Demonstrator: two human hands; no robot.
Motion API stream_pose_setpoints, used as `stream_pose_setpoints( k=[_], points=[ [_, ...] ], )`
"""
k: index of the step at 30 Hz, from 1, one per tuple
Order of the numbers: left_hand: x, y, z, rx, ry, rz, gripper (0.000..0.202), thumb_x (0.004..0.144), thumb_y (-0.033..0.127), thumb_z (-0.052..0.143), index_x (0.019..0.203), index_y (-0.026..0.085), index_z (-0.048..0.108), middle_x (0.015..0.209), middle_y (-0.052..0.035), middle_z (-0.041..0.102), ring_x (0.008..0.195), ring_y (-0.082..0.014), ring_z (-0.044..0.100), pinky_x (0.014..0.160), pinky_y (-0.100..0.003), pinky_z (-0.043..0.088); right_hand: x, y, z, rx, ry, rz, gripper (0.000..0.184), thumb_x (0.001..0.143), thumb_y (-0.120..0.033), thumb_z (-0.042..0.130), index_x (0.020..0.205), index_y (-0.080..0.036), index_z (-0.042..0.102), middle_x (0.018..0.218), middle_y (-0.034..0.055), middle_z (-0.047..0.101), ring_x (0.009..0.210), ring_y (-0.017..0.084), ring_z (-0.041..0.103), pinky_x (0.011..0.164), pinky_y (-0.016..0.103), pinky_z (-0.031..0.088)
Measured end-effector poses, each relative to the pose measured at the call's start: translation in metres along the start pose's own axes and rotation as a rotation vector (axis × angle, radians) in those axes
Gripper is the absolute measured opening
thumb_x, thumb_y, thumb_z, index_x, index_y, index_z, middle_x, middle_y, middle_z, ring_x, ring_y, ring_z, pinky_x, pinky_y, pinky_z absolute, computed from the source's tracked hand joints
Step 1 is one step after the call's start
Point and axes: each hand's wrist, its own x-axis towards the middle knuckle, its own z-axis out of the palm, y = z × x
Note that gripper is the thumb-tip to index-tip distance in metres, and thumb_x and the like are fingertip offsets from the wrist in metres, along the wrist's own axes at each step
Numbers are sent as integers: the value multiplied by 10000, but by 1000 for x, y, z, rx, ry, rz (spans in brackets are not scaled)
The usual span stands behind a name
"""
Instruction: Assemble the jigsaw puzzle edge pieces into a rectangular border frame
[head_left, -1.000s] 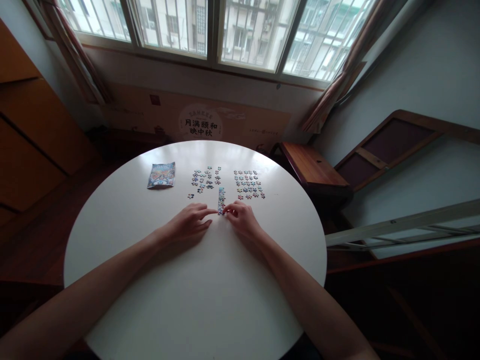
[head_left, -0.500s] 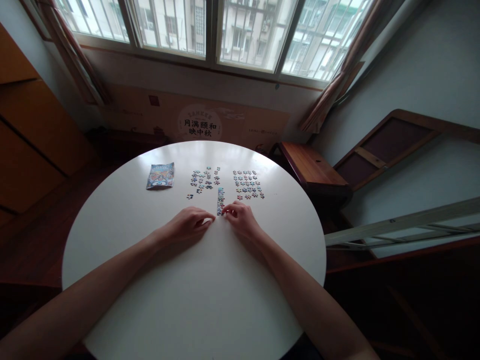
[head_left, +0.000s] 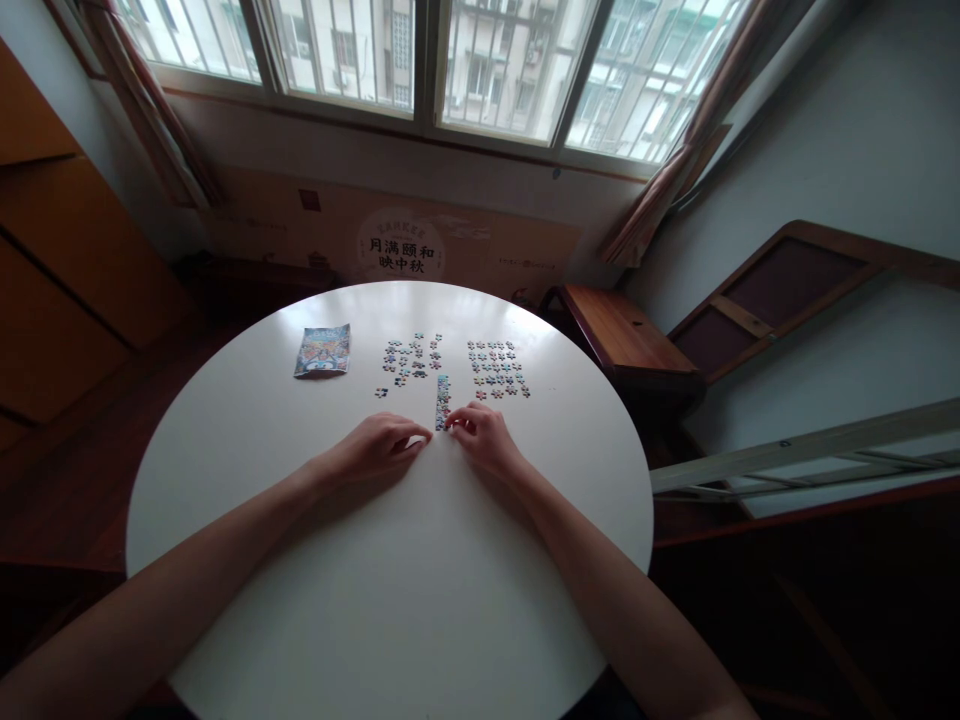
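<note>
Pinched the near end of the joined puzzle strip [head_left: 442, 398] between thumb and fingertips of the right hand [head_left: 486, 440]. Rested the left hand [head_left: 379, 450] on the round white table [head_left: 390, 600] just beside that end, fingers curled in loosely; could not tell whether anything sat inside them. Found the strip near the table's middle, pointing toward the far edge, between a left cluster [head_left: 409, 358] and a right cluster [head_left: 496, 368] of loose pieces. Saw a picture card [head_left: 323, 350] lying flat toward the far left edge, well apart from both hands.
</note>
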Motion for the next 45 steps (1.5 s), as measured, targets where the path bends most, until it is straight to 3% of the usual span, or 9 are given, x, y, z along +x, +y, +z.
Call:
stream_pose_setpoints(
  k=[21, 28, 34, 45],
  points=[
    [-1, -2, 1, 5, 13, 28, 258, 923, 268, 487, 1041, 201, 707, 681, -10, 637, 602, -108, 533, 655, -235, 405, -4, -9, -3, -87, 29, -52, 146, 806, -181, 621, 839, -228, 755, 828, 21, 635, 711, 129, 562, 731, 273, 416],
    [0, -1, -1, 4, -6, 17, 248, 924, 252, 481, 1023, 196, 701, 727, -15, 647, 632, -107, 550, 661, -229, 409, -7, -15, -1, -249, 44, -155, 161, 837, -231, 620, 911, -259, 760, 952, 51, 642, 864, 190, 569, 849, 367, 412],
    [-1, -2, 0, 24, -13, 20, 250, 935, 276, 475, 990, 202, 706, 695, -7, 621, 630, -111, 539, 658, -232, 394, -9, -15, 1, -255, -14, -252, 170, 863, -300, 614, 960, -267, 749, 1111, 59, 639, 1022, 235, 526, 937, 416, 397],
    [-1, -2, -1, 2, -20, 13, 244, 929, 261, 489, 1035, 211, 704, 714, -9, 629, 656, -114, 557, 671, -224, 395, -9, -16, 2, -277, -64, -204, 324, 905, -382, 568, 1172, -224, 662, 1279, 101, 576, 1193, 267, 448, 1002, 437, 370]
  ],
)
